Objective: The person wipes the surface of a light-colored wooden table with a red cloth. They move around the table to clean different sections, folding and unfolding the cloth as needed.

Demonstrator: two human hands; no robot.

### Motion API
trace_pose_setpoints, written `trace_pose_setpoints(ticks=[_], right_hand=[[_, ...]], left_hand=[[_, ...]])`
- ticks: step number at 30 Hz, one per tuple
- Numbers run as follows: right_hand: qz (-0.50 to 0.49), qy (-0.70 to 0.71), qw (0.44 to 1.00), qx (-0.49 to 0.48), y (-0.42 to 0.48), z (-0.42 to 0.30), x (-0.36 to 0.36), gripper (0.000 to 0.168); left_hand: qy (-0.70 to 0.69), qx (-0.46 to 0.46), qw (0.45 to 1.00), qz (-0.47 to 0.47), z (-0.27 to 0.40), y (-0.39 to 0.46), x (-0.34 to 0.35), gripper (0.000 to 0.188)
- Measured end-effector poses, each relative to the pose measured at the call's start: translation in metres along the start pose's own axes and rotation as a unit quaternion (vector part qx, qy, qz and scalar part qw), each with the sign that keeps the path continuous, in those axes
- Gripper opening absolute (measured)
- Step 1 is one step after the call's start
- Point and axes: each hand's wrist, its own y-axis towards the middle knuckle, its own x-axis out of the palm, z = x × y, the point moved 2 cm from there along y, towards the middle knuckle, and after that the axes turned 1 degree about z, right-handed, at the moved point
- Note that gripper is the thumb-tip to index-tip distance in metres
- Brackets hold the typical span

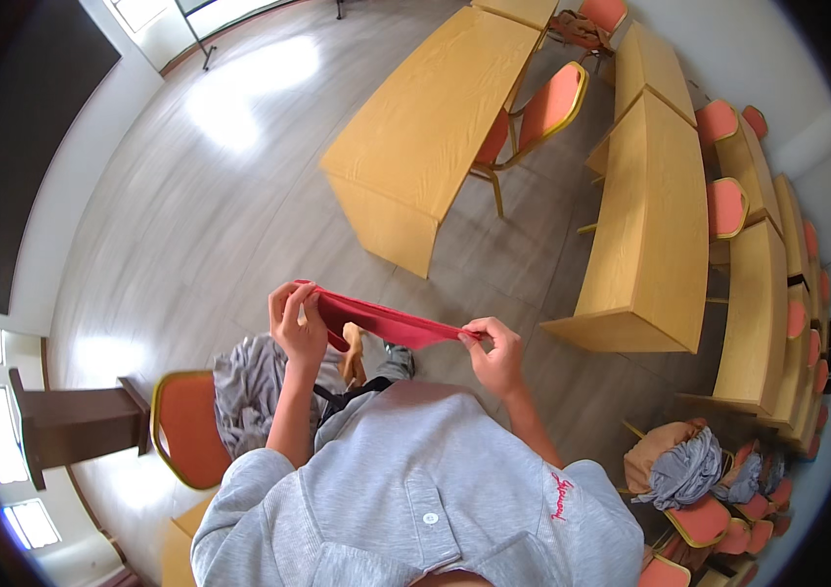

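Note:
A red cloth item [393, 324] is stretched between my two hands in front of my body, its upper edge sloping down to the right. My left hand [298, 323] pinches its left end, where part of the fabric hangs in a fold. My right hand [494, 352] pinches the right corner between thumb and fingers. Below the cloth, a crumpled grey garment [250, 392] lies on an orange-red chair [188, 429], and a tan thing [353, 356] shows beside it. What the cloth is exactly cannot be told.
A wooden desk [430, 110] stands ahead, with a red padded chair [551, 106] at its right side. More desks [643, 220] line the right. Chairs at lower right carry piled clothes [685, 466]. A dark brown lectern [81, 427] stands at the left.

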Motion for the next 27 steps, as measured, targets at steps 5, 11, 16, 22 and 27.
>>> trace_pose_setpoints(ticks=[5,11,16,22,27], right_hand=[[0.121,-0.002,0.992,0.033,0.143,0.026,0.021,0.008],[0.210,-0.240,0.947,-0.043,0.339,0.131,0.052,0.072],[0.076,-0.316,0.945,0.031,0.346,0.192,0.153,0.076],[-0.078,-0.425,0.882,0.187,0.322,0.255,0.221,0.067],[-0.021,-0.430,0.888,0.163,0.395,0.278,0.195,0.062]], left_hand=[[-0.052,0.001,0.999,-0.015,-0.043,0.113,0.112,0.010],[-0.155,-0.105,0.961,-0.202,-0.105,0.198,0.312,0.068],[0.006,-0.118,0.939,-0.322,-0.207,0.162,0.370,0.066],[0.218,-0.145,0.854,-0.448,-0.256,0.121,0.399,0.072],[0.311,-0.244,0.845,-0.359,-0.302,0.152,0.444,0.066]])
